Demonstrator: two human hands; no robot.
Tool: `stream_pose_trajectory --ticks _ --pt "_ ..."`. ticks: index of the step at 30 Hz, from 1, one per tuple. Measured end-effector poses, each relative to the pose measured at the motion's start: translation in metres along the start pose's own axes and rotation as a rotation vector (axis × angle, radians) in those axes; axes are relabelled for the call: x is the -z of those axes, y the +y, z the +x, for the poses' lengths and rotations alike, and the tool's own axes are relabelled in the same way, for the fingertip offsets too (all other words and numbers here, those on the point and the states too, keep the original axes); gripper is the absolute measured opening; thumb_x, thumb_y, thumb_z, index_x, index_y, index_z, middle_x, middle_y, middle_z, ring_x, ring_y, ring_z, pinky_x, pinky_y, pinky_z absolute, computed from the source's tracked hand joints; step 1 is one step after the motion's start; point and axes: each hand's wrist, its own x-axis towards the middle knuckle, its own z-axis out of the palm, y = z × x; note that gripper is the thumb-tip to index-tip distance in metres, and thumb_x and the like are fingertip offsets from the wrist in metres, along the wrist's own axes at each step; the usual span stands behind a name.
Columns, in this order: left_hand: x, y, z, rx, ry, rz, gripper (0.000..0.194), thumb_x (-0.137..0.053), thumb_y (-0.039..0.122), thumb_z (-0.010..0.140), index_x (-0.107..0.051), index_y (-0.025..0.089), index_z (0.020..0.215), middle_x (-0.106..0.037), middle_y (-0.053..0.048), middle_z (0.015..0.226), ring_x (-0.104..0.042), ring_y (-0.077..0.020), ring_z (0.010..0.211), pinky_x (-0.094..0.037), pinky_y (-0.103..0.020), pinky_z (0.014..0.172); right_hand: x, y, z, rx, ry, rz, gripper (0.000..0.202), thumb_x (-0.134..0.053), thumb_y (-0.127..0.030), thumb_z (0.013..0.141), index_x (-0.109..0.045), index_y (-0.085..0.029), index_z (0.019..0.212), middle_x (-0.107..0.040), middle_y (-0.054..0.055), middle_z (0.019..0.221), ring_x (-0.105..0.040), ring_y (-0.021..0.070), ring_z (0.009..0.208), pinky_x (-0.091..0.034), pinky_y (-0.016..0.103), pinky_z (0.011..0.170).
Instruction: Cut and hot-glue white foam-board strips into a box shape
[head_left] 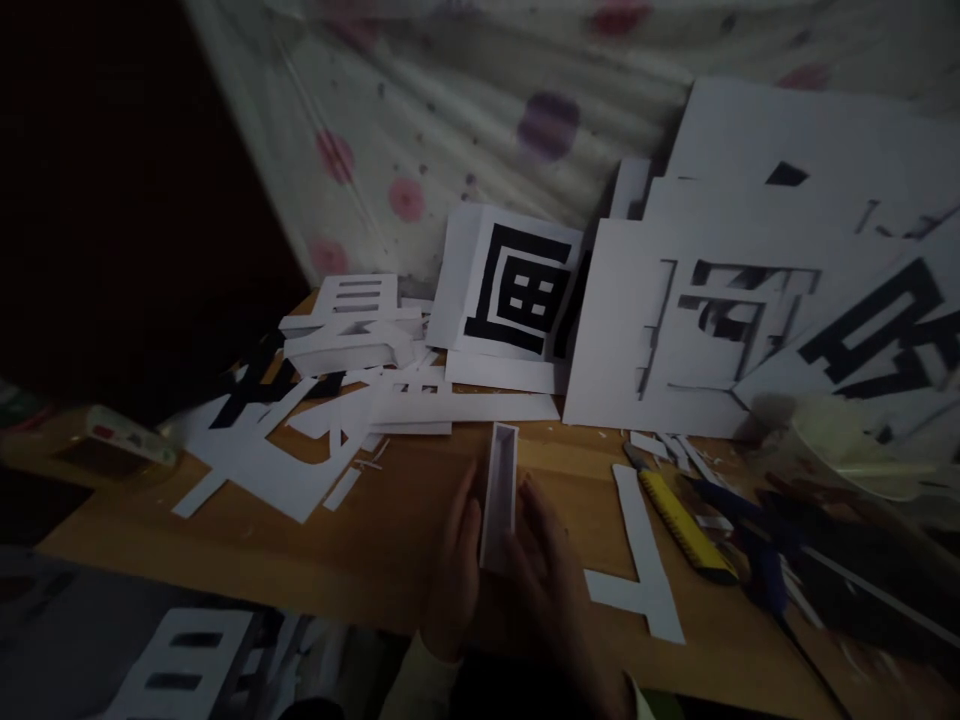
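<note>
Both hands hold a narrow white box-like paper strip [500, 490] that stands on a wooden table [360, 540]. My left hand [454, 575] presses its left side and my right hand [559, 590] grips its right side. The strip points away from me, with its open far end near a stack of white sheets. A yellow utility knife [679, 515] lies just right of my right hand, beside a white T-shaped paper cutout [637, 555].
White sheets printed with large black characters [517, 290] and cut-out stencils [705, 330] lean against a spotted cloth [420, 130] at the back. Cut paper pieces [277, 440] lie at the left. Dark tools [757, 540] and a tape roll [840, 430] crowd the right.
</note>
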Motion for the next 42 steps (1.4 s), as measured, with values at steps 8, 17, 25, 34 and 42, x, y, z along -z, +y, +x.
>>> stream_pose_trajectory --ticks 8,17,25,34,42 --pt "0.000 0.001 -0.001 0.063 -0.065 0.112 0.045 -0.040 0.046 0.097 -0.051 0.031 0.139 -0.045 0.001 0.151 -0.035 -0.0223 0.143 -0.016 -0.043 0.124 -0.005 -0.006 -0.003 -0.050 -0.087 -0.073 0.052 -0.040 -0.030 0.100 -0.033 -0.028 0.151 -0.041 0.005 0.153 -0.041 0.0235 0.139 -0.036 0.046 0.116" --pt "-0.001 0.003 -0.001 -0.014 -0.064 0.070 0.043 -0.039 0.041 0.099 -0.052 0.028 0.138 -0.049 -0.001 0.149 -0.039 -0.0198 0.140 -0.024 -0.039 0.121 0.012 0.001 -0.015 -0.082 0.054 0.028 0.045 -0.040 -0.030 0.102 -0.038 -0.033 0.147 -0.048 0.003 0.149 -0.046 0.0215 0.136 -0.040 0.045 0.113" --pt "-0.002 0.007 0.001 -0.123 0.039 0.156 0.038 -0.046 0.044 0.095 -0.065 0.027 0.123 -0.059 -0.002 0.139 -0.048 -0.0228 0.134 -0.032 -0.038 0.117 0.058 0.023 -0.043 -0.063 0.305 0.159 0.047 -0.028 -0.029 0.105 -0.025 -0.042 0.149 -0.051 0.009 0.145 -0.070 0.0259 0.105 -0.048 0.060 0.098" --pt "-0.003 0.007 -0.005 -0.148 0.098 0.179 0.037 -0.051 0.045 0.092 -0.067 0.022 0.117 -0.065 -0.005 0.131 -0.055 -0.0228 0.126 -0.043 -0.037 0.108 0.108 0.056 -0.058 -0.041 0.215 -0.351 0.040 -0.050 -0.043 0.094 -0.060 -0.024 0.128 -0.064 0.012 0.130 -0.058 0.0314 0.123 -0.050 0.054 0.100" --pt "0.057 0.051 0.082 -0.393 0.118 0.829 0.040 -0.039 0.038 0.094 -0.057 0.016 0.122 -0.063 -0.013 0.129 -0.059 -0.0240 0.120 -0.044 -0.042 0.105 0.113 0.081 -0.065 0.051 0.098 -0.312 0.038 -0.056 -0.036 0.090 -0.065 -0.027 0.125 -0.065 0.009 0.129 -0.057 0.0302 0.124 -0.054 0.049 0.098"
